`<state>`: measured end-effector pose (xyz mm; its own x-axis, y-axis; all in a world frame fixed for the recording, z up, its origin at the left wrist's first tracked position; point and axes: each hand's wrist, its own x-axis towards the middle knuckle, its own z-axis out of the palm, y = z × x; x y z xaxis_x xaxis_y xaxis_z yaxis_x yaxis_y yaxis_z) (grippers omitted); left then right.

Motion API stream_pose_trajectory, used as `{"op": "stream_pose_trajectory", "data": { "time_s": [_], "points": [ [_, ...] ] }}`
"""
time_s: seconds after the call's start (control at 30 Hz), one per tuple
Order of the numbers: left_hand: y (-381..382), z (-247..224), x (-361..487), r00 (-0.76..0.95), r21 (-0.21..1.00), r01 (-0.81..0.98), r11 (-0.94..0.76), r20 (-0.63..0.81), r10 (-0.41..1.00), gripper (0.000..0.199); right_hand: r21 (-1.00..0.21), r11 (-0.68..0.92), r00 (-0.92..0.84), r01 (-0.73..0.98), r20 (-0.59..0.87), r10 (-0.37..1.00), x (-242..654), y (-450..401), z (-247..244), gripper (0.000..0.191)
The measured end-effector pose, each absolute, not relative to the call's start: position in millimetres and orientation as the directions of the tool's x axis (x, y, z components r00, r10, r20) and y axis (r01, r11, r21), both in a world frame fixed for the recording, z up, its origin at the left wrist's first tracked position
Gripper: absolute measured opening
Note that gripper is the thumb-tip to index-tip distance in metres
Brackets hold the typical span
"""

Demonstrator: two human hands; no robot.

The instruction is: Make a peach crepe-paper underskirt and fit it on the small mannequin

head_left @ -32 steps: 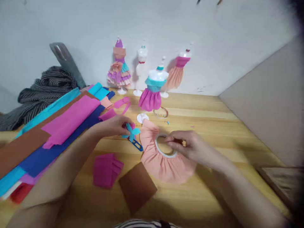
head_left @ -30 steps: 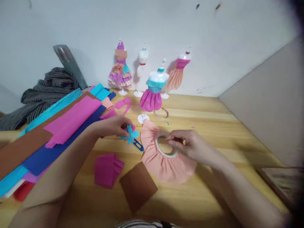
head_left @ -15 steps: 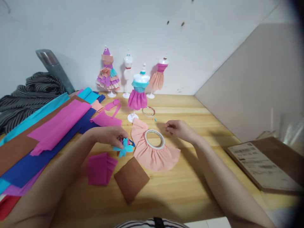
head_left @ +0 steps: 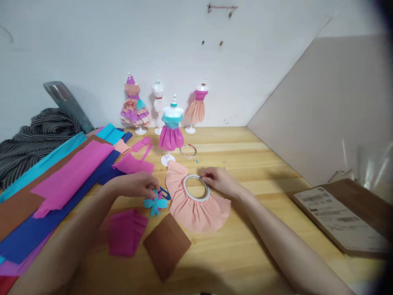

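Observation:
My left hand (head_left: 141, 185) pinches over a blue paper flower (head_left: 156, 203), its fingertips on the upper edge; a dark blue clip (head_left: 165, 193) lies beside the flower. A roll of white tape (head_left: 207, 193) rests on the gathered peach crepe piece (head_left: 196, 215). At the ring's upper right edge is my right hand (head_left: 216, 180), fingers curled and fingertips touching or very near it. Below lie a folded magenta piece (head_left: 124, 233) and a brown square (head_left: 167, 247). A small dress form (head_left: 171, 137) in teal and magenta stands behind the peach piece.
Three more dress forms, one in a peach skirt (head_left: 195, 110), stand by the wall. Crepe sheets (head_left: 73, 168) and a striped cloth (head_left: 39, 131) fill the left. A bracelet (head_left: 188, 150) lies behind the tape, and a cardboard package (head_left: 340, 221) is at the right.
My right hand has moved left to the tape's edge. The blue flower has turned slightly under my left hand, and the clip shows more. The camera view has shifted.

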<state>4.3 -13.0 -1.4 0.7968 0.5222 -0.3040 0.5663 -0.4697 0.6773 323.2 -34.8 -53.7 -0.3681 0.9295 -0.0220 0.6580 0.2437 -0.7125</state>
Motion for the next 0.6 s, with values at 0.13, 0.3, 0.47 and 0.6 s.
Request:
{"op": "stream_pose_trajectory", "data": {
  "time_s": [0.13, 0.3, 0.47, 0.6],
  "points": [
    [-9.6, -5.9, 4.7, 0.774, 0.672, 0.610, -0.420, -0.392, 0.497, 0.022, -0.723, 0.239, -0.377, 0.648, -0.031, 0.926, 325.8, -33.9, -53.0, 0.020],
    [-8.2, -9.1, 3.1, 0.778, 0.674, 0.604, -0.427, -0.380, 0.500, 0.020, -0.716, 0.224, -0.371, 0.661, -0.052, 0.927, 326.6, -32.4, -52.7, 0.023],
    [-10.1, -6.7, 3.3, 0.776, 0.676, 0.605, -0.421, -0.384, 0.500, 0.019, -0.675, 0.208, -0.341, 0.708, -0.069, 0.937, 323.3, -32.8, -54.6, 0.025],
    [-10.3, -7.7, 4.8, 0.769, 0.679, 0.613, -0.404, -0.396, 0.502, 0.011, -0.597, 0.177, -0.265, 0.782, -0.062, 0.962, 318.9, -34.8, -57.9, 0.020]
  ]
}}
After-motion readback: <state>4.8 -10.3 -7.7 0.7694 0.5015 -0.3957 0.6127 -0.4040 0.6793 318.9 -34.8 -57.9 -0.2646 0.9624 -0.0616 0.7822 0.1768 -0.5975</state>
